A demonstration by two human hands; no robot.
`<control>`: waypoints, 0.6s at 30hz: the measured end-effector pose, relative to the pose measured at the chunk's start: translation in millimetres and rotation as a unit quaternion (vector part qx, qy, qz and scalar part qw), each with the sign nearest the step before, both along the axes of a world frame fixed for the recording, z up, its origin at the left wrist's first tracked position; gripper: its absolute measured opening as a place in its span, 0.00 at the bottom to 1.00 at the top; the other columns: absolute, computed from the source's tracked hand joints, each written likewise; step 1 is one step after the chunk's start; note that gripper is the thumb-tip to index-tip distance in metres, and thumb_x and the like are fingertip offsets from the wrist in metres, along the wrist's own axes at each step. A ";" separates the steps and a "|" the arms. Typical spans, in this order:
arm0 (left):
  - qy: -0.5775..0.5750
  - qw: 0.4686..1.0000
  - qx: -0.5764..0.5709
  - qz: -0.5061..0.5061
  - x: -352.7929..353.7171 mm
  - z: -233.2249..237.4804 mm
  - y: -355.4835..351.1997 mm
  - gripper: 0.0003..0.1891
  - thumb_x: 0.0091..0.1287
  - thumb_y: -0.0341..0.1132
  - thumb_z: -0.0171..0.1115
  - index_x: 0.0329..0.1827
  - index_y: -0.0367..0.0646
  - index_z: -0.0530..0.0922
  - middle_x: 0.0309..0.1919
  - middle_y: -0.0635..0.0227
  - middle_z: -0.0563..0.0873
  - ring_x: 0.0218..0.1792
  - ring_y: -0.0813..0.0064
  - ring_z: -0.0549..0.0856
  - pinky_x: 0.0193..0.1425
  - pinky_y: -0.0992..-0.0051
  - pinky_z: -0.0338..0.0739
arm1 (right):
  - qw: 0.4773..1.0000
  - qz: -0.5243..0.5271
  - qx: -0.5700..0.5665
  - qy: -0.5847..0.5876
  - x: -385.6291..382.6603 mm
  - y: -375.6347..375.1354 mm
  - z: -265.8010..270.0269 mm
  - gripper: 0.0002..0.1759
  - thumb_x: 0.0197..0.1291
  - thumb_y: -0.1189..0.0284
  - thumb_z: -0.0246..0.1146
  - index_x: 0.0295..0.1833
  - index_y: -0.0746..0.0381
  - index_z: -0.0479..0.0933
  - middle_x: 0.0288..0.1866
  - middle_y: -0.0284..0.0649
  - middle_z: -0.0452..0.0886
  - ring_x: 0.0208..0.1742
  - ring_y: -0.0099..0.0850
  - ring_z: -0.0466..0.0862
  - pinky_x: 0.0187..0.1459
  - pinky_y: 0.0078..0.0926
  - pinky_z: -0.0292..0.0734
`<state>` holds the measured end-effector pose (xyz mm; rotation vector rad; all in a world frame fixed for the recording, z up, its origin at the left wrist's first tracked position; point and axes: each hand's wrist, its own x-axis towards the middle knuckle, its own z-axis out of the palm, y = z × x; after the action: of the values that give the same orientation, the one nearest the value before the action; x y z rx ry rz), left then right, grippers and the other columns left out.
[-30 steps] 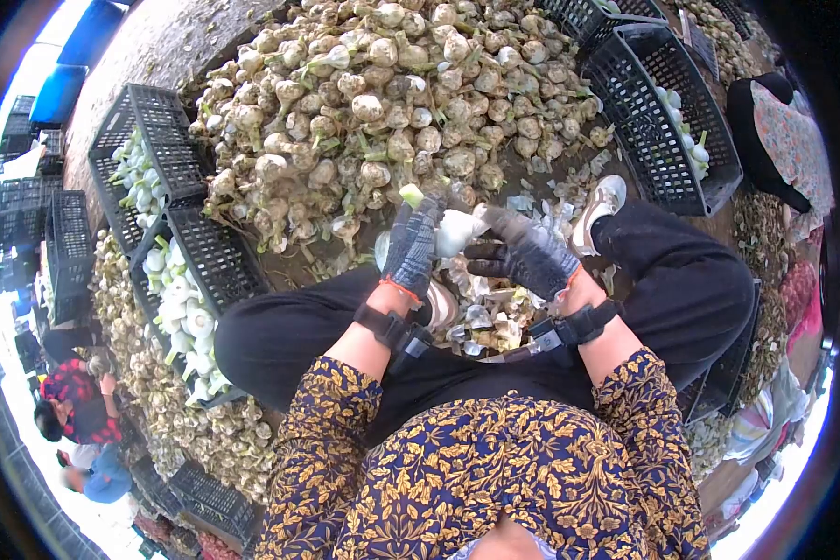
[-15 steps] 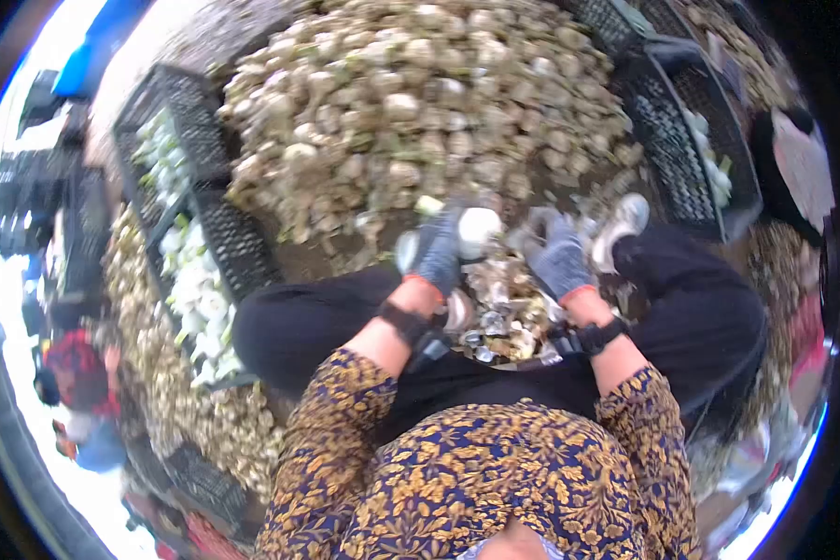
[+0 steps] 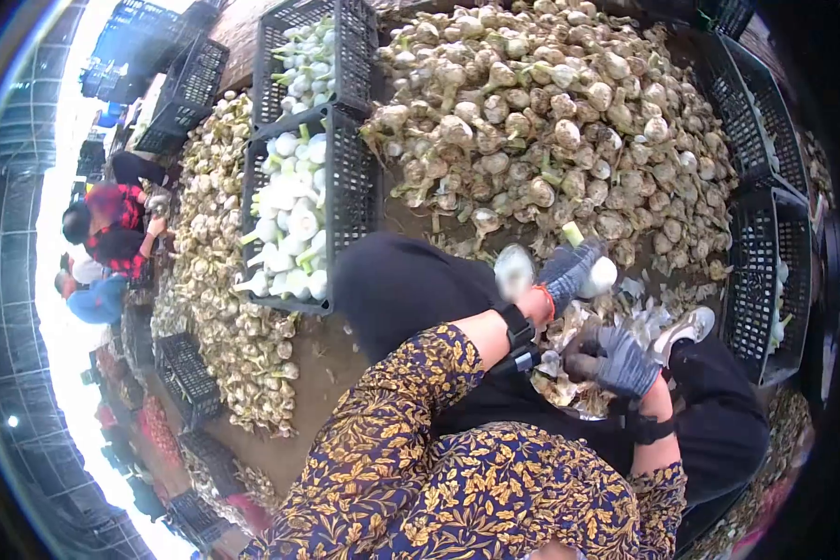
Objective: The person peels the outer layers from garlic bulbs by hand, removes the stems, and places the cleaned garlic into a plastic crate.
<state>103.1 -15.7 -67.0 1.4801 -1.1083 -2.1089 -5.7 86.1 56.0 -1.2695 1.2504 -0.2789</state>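
In a grey glove, my left hand (image 3: 567, 271) is wrapped round a garlic bulb (image 3: 600, 277). The bulb's smooth white side shows past the fingers, and its cut pale-green stem (image 3: 572, 234) sticks out above them. My right hand (image 3: 621, 362), gloved too, is lower and to the right, apart from the bulb. Its fingers are curled in and a little blurred; what they hold, if anything, I cannot make out. Loose papery garlic skins (image 3: 562, 390) lie between my legs, under and around both hands.
Ahead rises a big heap of unpeeled garlic (image 3: 551, 121). To the left, a black crate (image 3: 353, 205) holds white trimmed bulbs, with another crate (image 3: 353, 56) behind. More crates (image 3: 754, 280) stand at right. My shoe (image 3: 686, 332) is beside the skins. A person in a red checked top (image 3: 117, 233) sits far left.
The view has swung left, so hands and heap appear further right. My left hand still holds the garlic bulb. My right hand has dropped lower and closer to my body, away from the bulb.
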 end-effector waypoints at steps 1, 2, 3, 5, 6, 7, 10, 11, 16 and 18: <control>-0.031 0.999 -0.023 0.007 4.6 24.0 -7.0 0.15 0.64 0.44 0.52 0.41 0.42 0.78 0.32 0.70 0.81 0.31 0.78 0.79 0.32 0.77 0.73 | 1.000 0.004 0.007 0.009 1.1 0.8 -3.8 0.13 0.49 0.66 0.60 0.38 0.63 0.75 0.32 0.48 0.79 0.36 0.38 0.80 0.41 0.30 0.73; -0.061 0.997 -0.046 0.013 9.6 49.2 -12.8 0.14 0.64 0.43 0.53 0.41 0.42 0.78 0.32 0.71 0.81 0.31 0.79 0.79 0.32 0.77 0.73 | 1.000 0.010 0.007 0.008 1.6 4.0 -12.5 0.13 0.49 0.66 0.60 0.38 0.63 0.75 0.32 0.48 0.79 0.36 0.38 0.80 0.41 0.30 0.73; 0.102 0.982 -0.046 0.151 14.8 70.3 -18.4 0.12 0.63 0.42 0.54 0.40 0.42 0.77 0.31 0.73 0.80 0.30 0.80 0.77 0.33 0.77 0.72 | 0.994 -0.088 -0.055 0.045 2.0 6.9 -24.0 0.13 0.50 0.67 0.60 0.38 0.64 0.75 0.32 0.48 0.79 0.36 0.38 0.80 0.41 0.31 0.73; 0.179 0.936 -0.255 0.163 48.1 118.3 -43.3 0.11 0.64 0.42 0.53 0.38 0.44 0.76 0.29 0.73 0.79 0.30 0.78 0.77 0.35 0.77 0.73 | 0.976 -0.170 -0.066 0.119 6.1 0.0 -16.5 0.13 0.50 0.68 0.60 0.38 0.65 0.75 0.33 0.50 0.79 0.37 0.41 0.80 0.40 0.32 0.73; 0.018 0.924 -0.374 0.081 73.7 113.6 -70.3 0.12 0.64 0.44 0.51 0.39 0.45 0.75 0.31 0.71 0.81 0.30 0.76 0.79 0.34 0.78 0.75 | 0.977 -0.168 -0.068 0.116 7.4 -0.3 -17.9 0.13 0.50 0.68 0.60 0.38 0.65 0.75 0.33 0.50 0.79 0.37 0.41 0.80 0.40 0.32 0.73; -0.265 0.805 -0.530 -0.023 111.6 103.5 -93.8 0.13 0.64 0.45 0.50 0.40 0.45 0.75 0.33 0.68 0.81 0.31 0.74 0.81 0.31 0.78 0.77 | 0.977 -0.143 -0.085 0.132 6.2 0.7 -21.2 0.13 0.50 0.68 0.60 0.39 0.65 0.75 0.33 0.50 0.79 0.38 0.42 0.80 0.40 0.33 0.73; 0.006 0.926 -0.238 0.293 196.3 171.7 -126.4 0.15 0.59 0.44 0.55 0.40 0.42 0.75 0.30 0.65 0.82 0.28 0.74 0.82 0.27 0.80 0.78 | 0.971 -0.112 -0.132 0.166 2.5 7.2 -39.8 0.13 0.50 0.67 0.59 0.39 0.65 0.74 0.35 0.50 0.79 0.39 0.43 0.79 0.41 0.34 0.73; 0.035 0.919 -0.228 0.321 227.3 174.5 -137.8 0.14 0.58 0.43 0.56 0.39 0.41 0.75 0.30 0.65 0.82 0.27 0.74 0.82 0.27 0.80 0.78 | 0.968 -0.107 -0.142 0.175 2.1 8.8 -40.8 0.14 0.50 0.67 0.59 0.40 0.65 0.74 0.35 0.50 0.79 0.39 0.43 0.79 0.41 0.34 0.73; 0.091 0.880 -0.094 0.457 367.7 135.9 -190.6 0.24 0.64 0.54 0.42 0.44 0.42 0.73 0.37 0.63 0.81 0.37 0.68 0.81 0.36 0.70 0.81 | 0.974 -0.111 -0.094 0.175 -6.7 17.2 -44.8 0.13 0.50 0.71 0.57 0.42 0.65 0.73 0.38 0.48 0.78 0.41 0.41 0.78 0.43 0.32 0.73; 0.106 0.873 -0.055 0.473 346.0 152.1 -189.1 0.28 0.64 0.57 0.37 0.46 0.42 0.73 0.38 0.61 0.81 0.37 0.64 0.81 0.41 0.67 0.79 | 0.973 -0.112 -0.100 0.178 -8.3 16.6 -46.5 0.13 0.50 0.70 0.57 0.42 0.64 0.73 0.38 0.48 0.78 0.41 0.41 0.78 0.44 0.32 0.73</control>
<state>449.1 -204.9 85.1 1.2948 -0.2758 -1.4126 -14.0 102.7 9.4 -1.3925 1.7129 -0.3560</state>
